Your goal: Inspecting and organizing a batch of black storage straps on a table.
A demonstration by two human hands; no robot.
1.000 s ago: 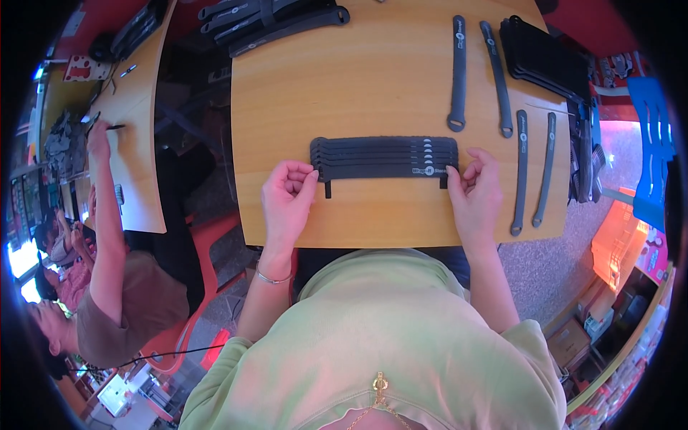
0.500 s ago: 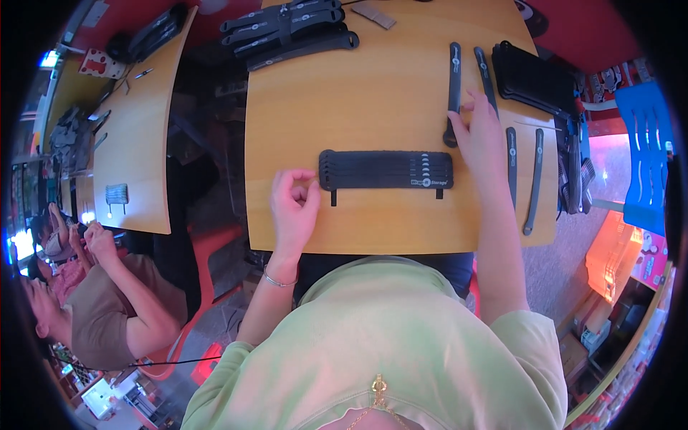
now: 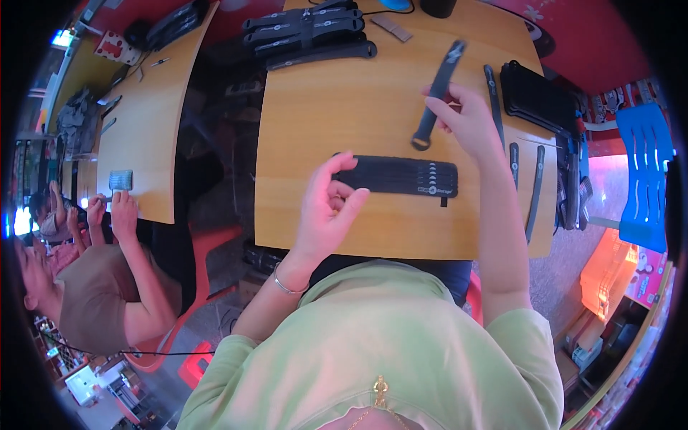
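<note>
1. Right hand [image 3: 469,118] pinches a black strap [image 3: 435,97], lifted off the table [image 3: 344,93] — fetching step, seemingly.
2. Left hand [image 3: 326,211], loosely curled and empty, rests beside the strap bundle [image 3: 401,175].
3. Next, likely: lay the strap onto the bundle below it.

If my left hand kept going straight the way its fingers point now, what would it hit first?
The left hand points right, toward the flat black strap bundle on the wooden table. Its fingertips are already at the bundle's left end, so it would likely meet that first, though its height above the bundle is unclear.
</note>
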